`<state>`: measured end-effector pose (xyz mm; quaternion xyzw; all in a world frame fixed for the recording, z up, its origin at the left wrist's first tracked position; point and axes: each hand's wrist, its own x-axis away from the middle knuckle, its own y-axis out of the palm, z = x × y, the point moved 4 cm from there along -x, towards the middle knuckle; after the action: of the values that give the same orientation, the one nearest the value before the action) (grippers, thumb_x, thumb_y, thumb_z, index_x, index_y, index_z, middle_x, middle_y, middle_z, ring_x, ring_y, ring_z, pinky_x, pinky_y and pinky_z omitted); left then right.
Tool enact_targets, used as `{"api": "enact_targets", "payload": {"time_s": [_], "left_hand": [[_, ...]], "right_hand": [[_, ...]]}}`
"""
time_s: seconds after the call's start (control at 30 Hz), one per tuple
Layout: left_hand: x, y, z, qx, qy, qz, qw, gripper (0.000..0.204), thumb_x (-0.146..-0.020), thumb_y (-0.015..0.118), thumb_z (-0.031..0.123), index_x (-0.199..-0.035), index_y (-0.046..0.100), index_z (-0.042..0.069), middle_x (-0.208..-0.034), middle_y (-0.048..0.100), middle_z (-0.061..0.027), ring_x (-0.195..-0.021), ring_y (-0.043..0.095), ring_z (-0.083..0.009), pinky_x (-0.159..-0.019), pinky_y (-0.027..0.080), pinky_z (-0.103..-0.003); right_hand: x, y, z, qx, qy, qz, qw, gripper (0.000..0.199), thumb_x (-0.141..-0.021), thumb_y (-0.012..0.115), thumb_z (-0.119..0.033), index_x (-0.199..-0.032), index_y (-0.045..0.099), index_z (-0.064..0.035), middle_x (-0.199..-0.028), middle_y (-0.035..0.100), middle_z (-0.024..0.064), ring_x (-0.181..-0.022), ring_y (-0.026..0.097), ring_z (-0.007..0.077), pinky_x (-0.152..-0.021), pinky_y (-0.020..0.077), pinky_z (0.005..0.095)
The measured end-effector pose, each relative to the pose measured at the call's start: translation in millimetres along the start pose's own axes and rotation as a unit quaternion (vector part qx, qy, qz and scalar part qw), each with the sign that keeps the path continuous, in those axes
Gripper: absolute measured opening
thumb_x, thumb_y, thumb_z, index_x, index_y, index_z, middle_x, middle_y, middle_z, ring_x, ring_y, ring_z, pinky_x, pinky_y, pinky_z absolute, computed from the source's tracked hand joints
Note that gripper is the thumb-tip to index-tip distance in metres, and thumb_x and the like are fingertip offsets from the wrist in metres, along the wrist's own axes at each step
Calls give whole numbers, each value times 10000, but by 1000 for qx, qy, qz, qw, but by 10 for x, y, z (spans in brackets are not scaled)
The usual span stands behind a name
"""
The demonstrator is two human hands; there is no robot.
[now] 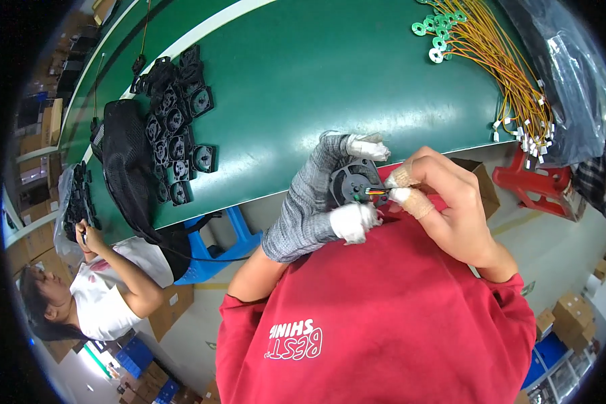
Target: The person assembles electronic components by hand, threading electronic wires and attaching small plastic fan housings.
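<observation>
A black plastic fan frame [349,186] is held in front of my red shirt, just off the table's near edge. My left hand [304,214], in a grey knit glove with white tape on thumb and finger, grips it from the left. Short coloured wires [376,192] come out of the frame's middle on its right side. At their end, my right hand [454,202] has thumb and finger pinched together, their tips wrapped in tan tape. Those fingertips partly hide the dark, thin wire ends between them.
Several black fan frames [175,121] lie on the green table [303,87] at left, beside a black mesh bag [124,168]. Orange wire leads with green round boards [441,30] lie far right, near clear plastic [579,74]. Red stool [539,185] at right; another person [114,289] works at left.
</observation>
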<state>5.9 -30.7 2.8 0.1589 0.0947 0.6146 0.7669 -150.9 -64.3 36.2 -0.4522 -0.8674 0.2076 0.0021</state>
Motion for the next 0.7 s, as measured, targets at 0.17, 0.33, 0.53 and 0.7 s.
{"api": "enact_targets", "payload": {"time_s": [0.17, 0.33, 0.53, 0.7], "left_hand": [[-16, 16, 51, -39, -21, -25, 999, 563, -753, 637, 48, -1245, 366, 26, -1205, 461, -92, -1009, 508, -142, -881, 430, -300], [11, -11, 81, -81, -81, -49, 992, 353, -748, 662, 56, -1068, 529, -7, -940, 607, -70, -853, 583, -126, -777, 494, -287], [14, 3, 117, -182, -49, -35, 982, 318, -717, 705, 86, -997, 571, 17, -864, 622, -53, -791, 588, -104, -737, 497, -270], [10, 26, 126, -194, -59, -37, 979, 301, -700, 726, 110, -963, 596, 40, -824, 622, -47, -767, 601, -109, -701, 496, -267]], "right_hand": [[52, -44, 46, -42, 25, 2, 999, 60, -808, 540, 20, -858, 518, 44, -812, 516, 88, -617, 550, 115, -513, 463, 220], [34, -102, 36, -19, 87, -72, 993, 111, -774, 589, 0, -861, 523, 19, -814, 548, 113, -680, 573, 197, -588, 461, 286], [-4, -126, 18, 1, -48, -46, 998, 121, -760, 608, -25, -856, 540, 4, -808, 543, 111, -683, 565, 230, -586, 460, 313], [-25, -164, 2, 23, -57, -78, 995, 140, -732, 633, -43, -835, 553, 6, -778, 541, 105, -673, 559, 233, -580, 456, 305]]}}
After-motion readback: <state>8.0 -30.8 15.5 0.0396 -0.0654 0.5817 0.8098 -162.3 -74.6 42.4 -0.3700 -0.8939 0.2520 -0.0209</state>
